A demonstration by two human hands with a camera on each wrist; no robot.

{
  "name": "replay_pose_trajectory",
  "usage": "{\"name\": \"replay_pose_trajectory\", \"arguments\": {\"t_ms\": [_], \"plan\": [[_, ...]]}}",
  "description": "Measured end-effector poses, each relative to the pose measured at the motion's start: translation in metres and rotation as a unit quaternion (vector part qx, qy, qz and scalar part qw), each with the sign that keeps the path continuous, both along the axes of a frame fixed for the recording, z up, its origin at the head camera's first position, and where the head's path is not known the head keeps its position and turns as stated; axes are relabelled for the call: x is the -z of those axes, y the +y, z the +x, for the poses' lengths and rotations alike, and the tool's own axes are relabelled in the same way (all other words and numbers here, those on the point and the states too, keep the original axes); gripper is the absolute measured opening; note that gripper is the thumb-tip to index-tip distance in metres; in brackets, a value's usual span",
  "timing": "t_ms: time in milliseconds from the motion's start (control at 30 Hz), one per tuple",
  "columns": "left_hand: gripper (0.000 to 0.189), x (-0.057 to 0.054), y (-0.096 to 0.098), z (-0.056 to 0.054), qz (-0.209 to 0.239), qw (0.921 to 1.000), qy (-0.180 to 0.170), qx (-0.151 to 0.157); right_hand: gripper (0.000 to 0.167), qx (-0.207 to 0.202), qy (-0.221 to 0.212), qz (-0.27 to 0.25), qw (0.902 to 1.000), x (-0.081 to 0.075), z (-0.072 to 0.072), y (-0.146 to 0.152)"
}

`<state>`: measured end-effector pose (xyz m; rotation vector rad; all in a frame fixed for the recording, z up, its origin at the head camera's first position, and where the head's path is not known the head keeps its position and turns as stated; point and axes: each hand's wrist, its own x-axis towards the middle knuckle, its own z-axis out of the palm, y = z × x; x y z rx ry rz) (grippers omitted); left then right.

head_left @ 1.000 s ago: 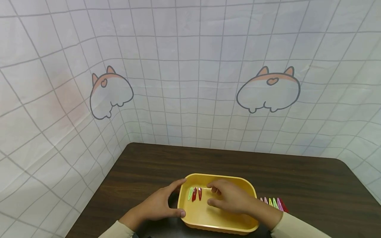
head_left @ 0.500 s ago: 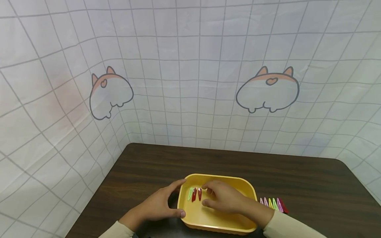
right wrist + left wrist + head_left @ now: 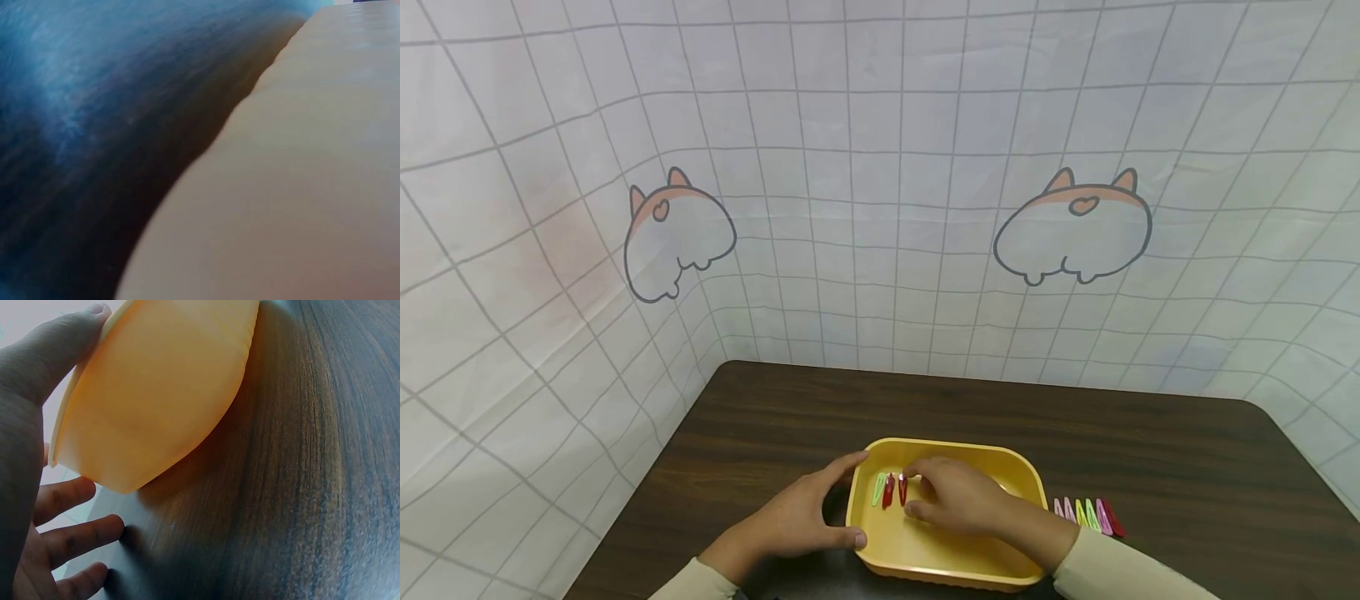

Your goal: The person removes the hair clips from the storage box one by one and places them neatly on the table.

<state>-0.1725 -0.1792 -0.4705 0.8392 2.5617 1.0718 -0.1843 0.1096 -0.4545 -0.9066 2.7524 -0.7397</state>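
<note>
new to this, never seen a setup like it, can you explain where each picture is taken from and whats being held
There is no machine here, just a person's two bare hands. The wide pictures come from a camera on the head, the smaller ones from one on each wrist. On the dark table sits a yellow tray with a green clip and two red clips inside; more coloured clips lie in a row to its right. The left hand grips the tray's left end, thumb at the rim. The right hand reaches into the tray, fingertips by the nearest red clip; I can't tell whether it is pinched. The right wrist picture shows a blurred pale surface and no hand.
</note>
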Motion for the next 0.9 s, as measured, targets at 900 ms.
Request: {"name": "replay_pose_trajectory", "arguments": {"t_ms": [900], "plan": [[0.098, -0.003, 0.003, 0.000, 0.002, 1.0000, -0.008, -0.003, 0.045, 0.035, 0.000, -0.002, 0.9994, 0.017, -0.003, -0.003]]}}
